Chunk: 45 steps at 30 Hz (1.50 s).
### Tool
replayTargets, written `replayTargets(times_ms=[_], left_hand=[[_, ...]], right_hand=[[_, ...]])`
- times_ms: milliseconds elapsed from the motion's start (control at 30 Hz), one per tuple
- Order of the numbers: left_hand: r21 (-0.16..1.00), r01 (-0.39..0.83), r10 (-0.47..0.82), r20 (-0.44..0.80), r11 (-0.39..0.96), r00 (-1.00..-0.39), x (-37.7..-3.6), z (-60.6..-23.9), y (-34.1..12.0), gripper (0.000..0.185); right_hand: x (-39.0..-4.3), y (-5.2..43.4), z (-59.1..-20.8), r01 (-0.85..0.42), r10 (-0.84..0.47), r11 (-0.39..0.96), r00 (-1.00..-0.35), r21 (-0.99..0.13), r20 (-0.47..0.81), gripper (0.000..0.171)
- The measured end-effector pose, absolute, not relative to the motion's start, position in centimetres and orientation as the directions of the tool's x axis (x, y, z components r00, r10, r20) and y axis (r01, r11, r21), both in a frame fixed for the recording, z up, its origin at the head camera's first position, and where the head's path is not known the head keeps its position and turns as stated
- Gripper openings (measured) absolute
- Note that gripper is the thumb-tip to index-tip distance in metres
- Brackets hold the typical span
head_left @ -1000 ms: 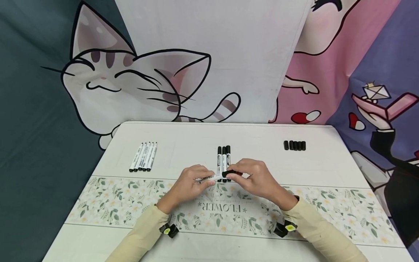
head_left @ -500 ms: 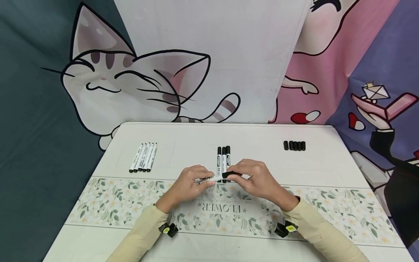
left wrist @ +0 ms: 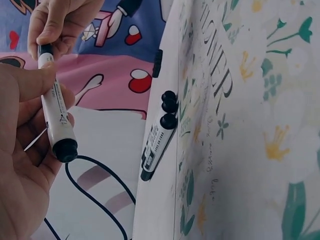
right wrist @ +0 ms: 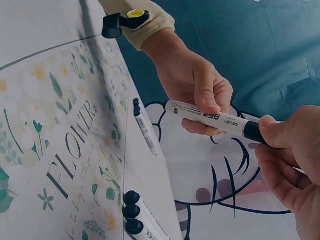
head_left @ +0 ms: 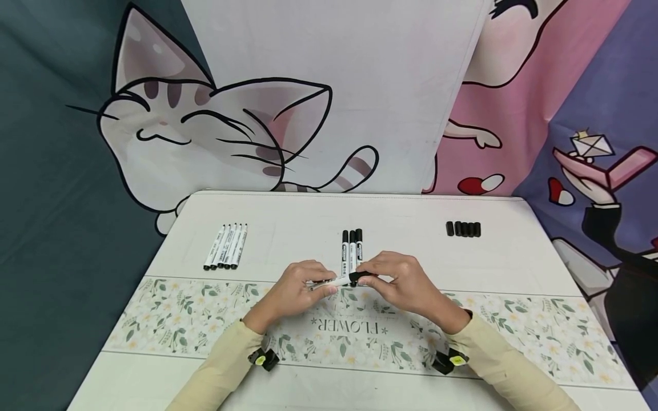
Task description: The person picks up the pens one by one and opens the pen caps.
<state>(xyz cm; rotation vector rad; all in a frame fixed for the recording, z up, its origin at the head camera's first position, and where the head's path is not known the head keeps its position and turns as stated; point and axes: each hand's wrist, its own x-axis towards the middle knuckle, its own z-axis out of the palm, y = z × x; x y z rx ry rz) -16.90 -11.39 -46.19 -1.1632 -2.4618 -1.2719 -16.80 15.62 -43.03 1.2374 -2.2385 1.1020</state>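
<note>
Between both hands, above the table, a white whiteboard marker [right wrist: 215, 119] with a black cap [right wrist: 254, 132] is held lengthwise. My left hand [head_left: 300, 287] grips the white barrel; in the left wrist view its black end [left wrist: 65, 150] sticks out past the fingers. My right hand [head_left: 401, 279] pinches the black cap between thumb and fingers. In the head view the held marker overlaps the lower part of three capped markers [head_left: 352, 251] lying side by side on the table.
Several uncapped markers [head_left: 226, 246] lie in a row at the left of the table. Several loose black caps [head_left: 464, 229] stand in a row at the right. A floral printed band [head_left: 205, 319] crosses the table [head_left: 401, 228]; patterned cloths [head_left: 329, 45] hang behind.
Both hands keep their hold on the marker and its cap in nearly the same place. The right hand has sunk very slightly; the marker's tilt looks slightly flatter.
</note>
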Motion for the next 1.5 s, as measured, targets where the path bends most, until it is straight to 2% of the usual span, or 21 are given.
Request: replayTargets(times_ms=[333,1167,1400,1500], left_hand=[[0.669,0.669,0.591,0.41,0.322,-0.694,-17.0,-46.1,-11.7,0.022],[0.665,0.674,0.622,0.388,0.322,-0.681,-17.1,-45.9,-12.0,0.021],[0.69,0.629,0.59,0.354,0.359,-0.725,-16.7,-45.7,-13.0,0.022],[0.719,0.591,0.555,0.34,0.367,-0.759,-16.5,-45.5,-13.9,0.023]], right_hand=[[-16.7,15.8,-43.1,-0.803,-0.555,0.323,-0.59,-0.501,0.586,0.019],[-16.5,15.8,-43.3,-0.82,-0.563,0.308,-0.566,-0.483,0.601,0.022],[-17.0,16.6,-42.8,-0.837,-0.508,0.298,-0.546,-0.459,0.666,0.026],[-17.3,17.2,-42.4,-0.828,-0.458,0.308,-0.56,-0.468,0.69,0.029]])
